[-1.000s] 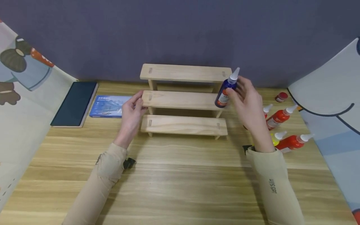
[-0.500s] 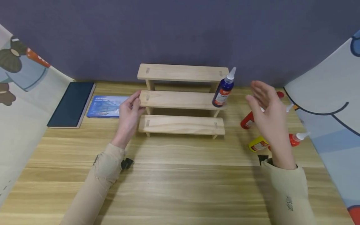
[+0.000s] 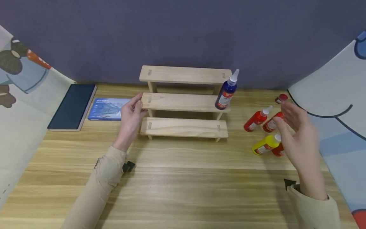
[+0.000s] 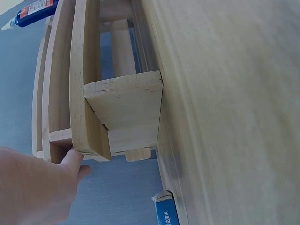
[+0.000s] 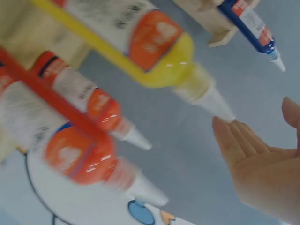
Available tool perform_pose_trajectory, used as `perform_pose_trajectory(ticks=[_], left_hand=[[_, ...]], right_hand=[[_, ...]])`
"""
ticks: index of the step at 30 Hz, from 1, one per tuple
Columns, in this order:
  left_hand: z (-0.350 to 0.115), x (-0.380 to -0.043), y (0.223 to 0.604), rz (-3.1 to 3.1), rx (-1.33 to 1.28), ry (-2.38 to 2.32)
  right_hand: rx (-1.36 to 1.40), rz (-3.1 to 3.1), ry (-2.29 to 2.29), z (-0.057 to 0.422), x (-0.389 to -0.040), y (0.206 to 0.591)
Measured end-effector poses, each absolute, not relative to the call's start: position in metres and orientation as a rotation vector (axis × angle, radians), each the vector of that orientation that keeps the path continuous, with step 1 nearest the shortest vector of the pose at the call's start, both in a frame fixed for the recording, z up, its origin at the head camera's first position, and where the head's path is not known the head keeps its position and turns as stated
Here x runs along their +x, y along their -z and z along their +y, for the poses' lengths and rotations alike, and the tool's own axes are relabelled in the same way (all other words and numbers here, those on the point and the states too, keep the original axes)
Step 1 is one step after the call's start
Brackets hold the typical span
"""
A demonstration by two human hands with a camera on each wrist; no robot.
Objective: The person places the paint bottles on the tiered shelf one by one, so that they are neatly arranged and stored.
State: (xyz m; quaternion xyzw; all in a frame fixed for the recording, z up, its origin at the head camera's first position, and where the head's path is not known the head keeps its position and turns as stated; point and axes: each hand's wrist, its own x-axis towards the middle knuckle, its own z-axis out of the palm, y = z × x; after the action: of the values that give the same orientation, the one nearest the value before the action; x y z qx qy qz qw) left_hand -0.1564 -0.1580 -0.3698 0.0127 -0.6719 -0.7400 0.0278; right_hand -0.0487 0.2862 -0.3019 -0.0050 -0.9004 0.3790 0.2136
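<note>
A three-tier wooden step rack (image 3: 183, 102) stands against the back wall. My left hand (image 3: 132, 117) holds the left end of its middle tier; the left wrist view shows fingertips at the board's end. On that tier's right end a dark blue paint bottle (image 3: 225, 97) with a clear nozzle stands upright. My right hand (image 3: 301, 143) hovers over the bottles on the right, fingers extended, holding nothing. Below it stand a yellow bottle (image 3: 266, 145) and several red bottles (image 3: 255, 121), one partly hidden behind the hand. The yellow bottle (image 5: 164, 51) looms large in the right wrist view.
A small red-lidded jar (image 3: 281, 98) sits at the back right. Left of the rack lie a blue box with a mountain picture (image 3: 107, 109) and a dark book (image 3: 72, 107). The grey wall (image 3: 183, 35) rises right behind the rack.
My right hand has let go of the blue bottle on the middle tier, then moved right and toward me over the red and yellow bottles. The left hand keeps its place on the rack.
</note>
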Motion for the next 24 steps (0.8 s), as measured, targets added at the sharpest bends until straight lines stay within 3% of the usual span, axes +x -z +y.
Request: perform_pose_trajectory(ticks=[24], left_hand=[[-0.158, -0.156, 0.371, -2.073, 0.02, 2.274]], right_hand=[[-0.123, -2.789, -1.065, 0.317, -0.02, 0.36]])
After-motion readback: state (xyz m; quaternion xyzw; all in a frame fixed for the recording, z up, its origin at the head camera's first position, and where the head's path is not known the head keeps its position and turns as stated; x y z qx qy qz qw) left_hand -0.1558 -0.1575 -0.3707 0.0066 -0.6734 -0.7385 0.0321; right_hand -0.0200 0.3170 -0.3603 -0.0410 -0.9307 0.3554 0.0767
